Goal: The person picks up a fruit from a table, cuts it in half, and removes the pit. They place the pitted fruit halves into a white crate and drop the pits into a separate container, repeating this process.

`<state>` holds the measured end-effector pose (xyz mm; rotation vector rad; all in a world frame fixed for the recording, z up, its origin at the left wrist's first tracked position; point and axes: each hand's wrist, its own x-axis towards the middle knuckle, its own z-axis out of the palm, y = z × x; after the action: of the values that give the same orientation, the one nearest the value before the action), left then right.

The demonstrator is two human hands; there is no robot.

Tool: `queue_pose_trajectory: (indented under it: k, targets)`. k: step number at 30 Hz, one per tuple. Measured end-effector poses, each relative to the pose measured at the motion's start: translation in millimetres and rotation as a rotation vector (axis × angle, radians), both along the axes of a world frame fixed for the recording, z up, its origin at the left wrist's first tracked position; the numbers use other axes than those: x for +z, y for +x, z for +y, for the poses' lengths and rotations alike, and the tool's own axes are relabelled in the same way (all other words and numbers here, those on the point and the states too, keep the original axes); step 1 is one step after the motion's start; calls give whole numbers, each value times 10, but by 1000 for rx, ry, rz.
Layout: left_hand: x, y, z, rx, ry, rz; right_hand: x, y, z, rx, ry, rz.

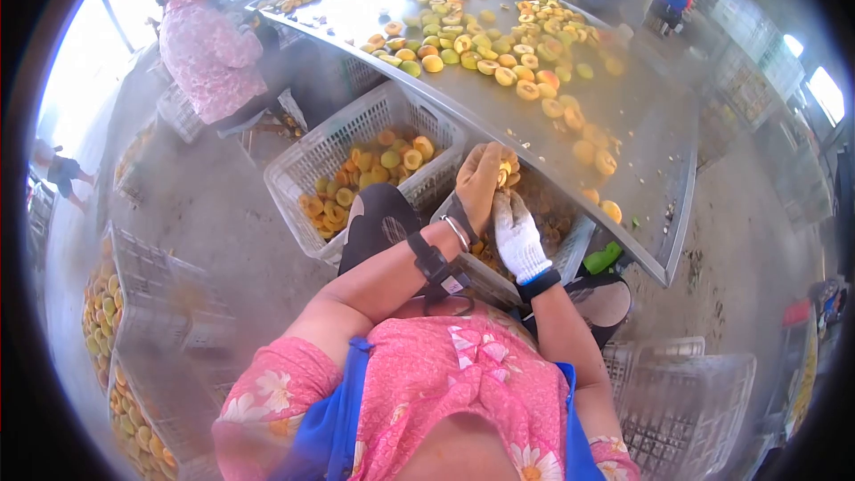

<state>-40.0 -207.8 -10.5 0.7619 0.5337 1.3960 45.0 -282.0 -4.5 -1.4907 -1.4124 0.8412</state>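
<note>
My left hand (479,183), its fingers bent, holds a yellow halved stone fruit that looks like a peach half (508,169) near the table edge. My right hand (519,239) wears a white knitted glove with soiled fingertips. Its fingers are drawn together just below the fruit, and whatever they grip is hidden. Under both hands stands a crate (570,254) with brownish, wet-looking bits in it. To its left a white plastic crate (289,165) holds many fruit halves (378,165). More halves (525,76) lie across the metal table (499,120).
A bright green object (603,257) lies by my right knee, under the table corner. Fruit-filled crates (165,303) stand at left, stacked crates (686,401) at lower right. A person in a pink patterned top (209,58) sits at the upper left; others are across the table.
</note>
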Motion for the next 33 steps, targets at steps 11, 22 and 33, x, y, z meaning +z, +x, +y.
queue_pose_trajectory:
  k: [11, 22, 33]
  targets:
    - [170, -142, -75, -189, -207, -62, -53, 14, -48, 52, 45, 51]
    - [-265, 7, 49, 52, 173, 58, -341, 94, -31, 61, 60, -148]
    - [-135, -7, 100, 90, -40, 109, -1103, 642, 319, 163, -16, -72]
